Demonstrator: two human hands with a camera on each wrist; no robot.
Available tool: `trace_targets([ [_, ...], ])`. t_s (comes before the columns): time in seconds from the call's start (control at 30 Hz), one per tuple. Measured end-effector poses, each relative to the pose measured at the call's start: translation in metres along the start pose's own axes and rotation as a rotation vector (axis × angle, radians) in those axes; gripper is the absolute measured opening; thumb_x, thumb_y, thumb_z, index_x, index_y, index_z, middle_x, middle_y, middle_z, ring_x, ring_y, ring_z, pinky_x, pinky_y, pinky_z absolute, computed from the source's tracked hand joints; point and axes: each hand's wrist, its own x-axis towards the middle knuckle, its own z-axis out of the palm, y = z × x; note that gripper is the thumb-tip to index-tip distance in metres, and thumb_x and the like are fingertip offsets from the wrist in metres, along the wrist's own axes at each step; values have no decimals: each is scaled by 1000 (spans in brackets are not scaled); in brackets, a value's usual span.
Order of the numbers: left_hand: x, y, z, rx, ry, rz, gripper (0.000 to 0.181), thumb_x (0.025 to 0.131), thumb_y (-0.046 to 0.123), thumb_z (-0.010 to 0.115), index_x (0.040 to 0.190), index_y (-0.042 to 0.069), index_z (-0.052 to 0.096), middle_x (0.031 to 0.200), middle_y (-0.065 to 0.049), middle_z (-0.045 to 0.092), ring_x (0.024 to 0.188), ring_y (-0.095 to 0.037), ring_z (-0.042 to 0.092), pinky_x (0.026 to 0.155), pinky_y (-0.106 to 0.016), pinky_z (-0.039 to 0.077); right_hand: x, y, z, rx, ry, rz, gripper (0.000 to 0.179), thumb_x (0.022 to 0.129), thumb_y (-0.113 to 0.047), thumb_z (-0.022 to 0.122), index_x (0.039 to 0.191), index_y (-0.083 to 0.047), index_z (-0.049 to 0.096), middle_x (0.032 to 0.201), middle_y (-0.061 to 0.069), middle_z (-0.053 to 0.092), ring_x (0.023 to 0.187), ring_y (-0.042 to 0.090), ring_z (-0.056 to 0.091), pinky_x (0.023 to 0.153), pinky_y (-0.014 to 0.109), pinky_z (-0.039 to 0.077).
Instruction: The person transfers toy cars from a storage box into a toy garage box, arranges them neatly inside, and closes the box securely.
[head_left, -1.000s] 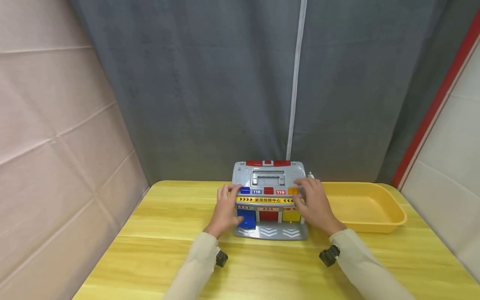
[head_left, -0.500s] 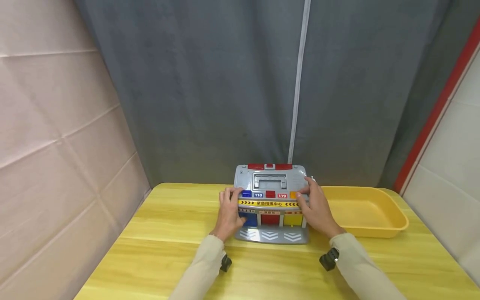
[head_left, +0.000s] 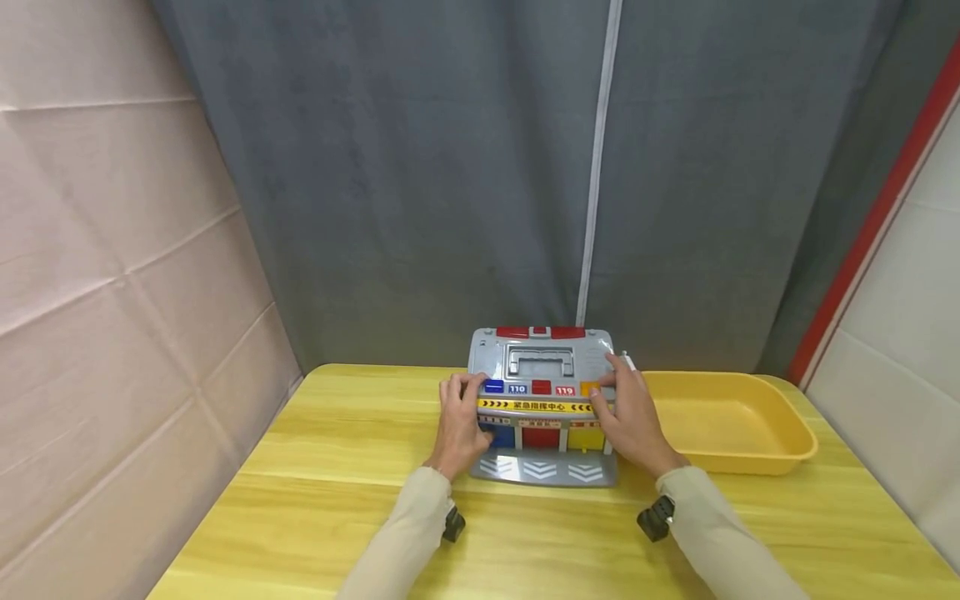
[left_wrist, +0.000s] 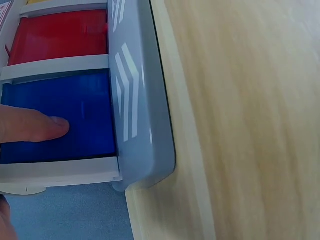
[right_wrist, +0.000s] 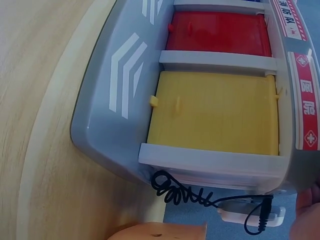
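Observation:
A grey toy emergency garage [head_left: 491, 354] stands on the table, its carrying handle folded into the roof and three coloured doors along its front. My left hand [head_left: 459, 429] holds its left end, index finger at the blue button [head_left: 492, 387] and thumb low at the front. In the left wrist view that thumb [left_wrist: 30, 125] presses on the closed blue door [left_wrist: 87, 105]. My right hand [head_left: 633, 417] grips the right end, thumb by the orange button [head_left: 589, 388] and index finger on the roof. The red door [right_wrist: 220, 32] and yellow door [right_wrist: 215, 112] are closed.
A yellow plastic tub [head_left: 750, 465] sits right of the garage. From the garage's side hangs a black coiled cord [right_wrist: 192, 195] with a small pale piece [right_wrist: 252, 212]. The wood-grain table [head_left: 322, 500] ends at a grey curtain [head_left: 420, 208].
The blue door hung lowered at the front a second ago; my left thumb has pushed it up closed. My right hand stays at the right end, its fingers slightly shifted. The view has tilted slightly.

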Motion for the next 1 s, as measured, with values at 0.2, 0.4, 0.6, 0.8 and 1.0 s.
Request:
trace_targets([
  [0.2, 0, -1, 1, 22, 30, 22, 90, 51, -7, 90, 131, 11, 55, 121, -9, 50, 111, -25, 43, 93, -37, 58, 1, 0, 1, -18, 13, -17, 62, 96, -14, 58, 150, 4, 32, 118, 21, 60, 114, 33, 46, 103, 54, 46],
  [0.4, 0, -3, 1, 49, -2, 15, 93, 50, -4, 94, 133, 13, 53, 122, -10, 50, 112, -25, 44, 96, -38, 59, 0, 1, 2, -27, 32, -45, 60, 96, -14, 58, 147, 5, 36, 115, 20, 62, 110, 32, 47, 97, 51, 47],
  [0.6, 3, -3, -6, 49, -71, 7, 96, 50, -2, 94, 135, 13, 52, 126, -10, 49, 115, -26, 44, 98, -39, 59, -1, 4, -1, -92, -1, -115, 60, 95, -16, 60, 146, 6, 37, 118, 21, 62, 111, 33, 48, 98, 53, 46],
  [0.8, 4, 0, -33, -40, -253, -50, 83, 68, 24, 91, 140, 13, 52, 129, -6, 50, 119, -23, 42, 99, -39, 57, -7, 1, -15, -127, -181, -112, 64, 98, -25, 62, 150, 0, 34, 136, 19, 56, 126, 34, 45, 113, 60, 42],
  [1.0, 21, 9, -77, 52, -386, -40, 76, 85, 55, 68, 148, 18, 47, 146, -8, 54, 137, -31, 47, 113, -54, 48, -15, -10, -41, -215, -324, -105, 70, 97, -36, 63, 153, -5, 35, 155, 21, 43, 139, 42, 43, 117, 66, 38],
])
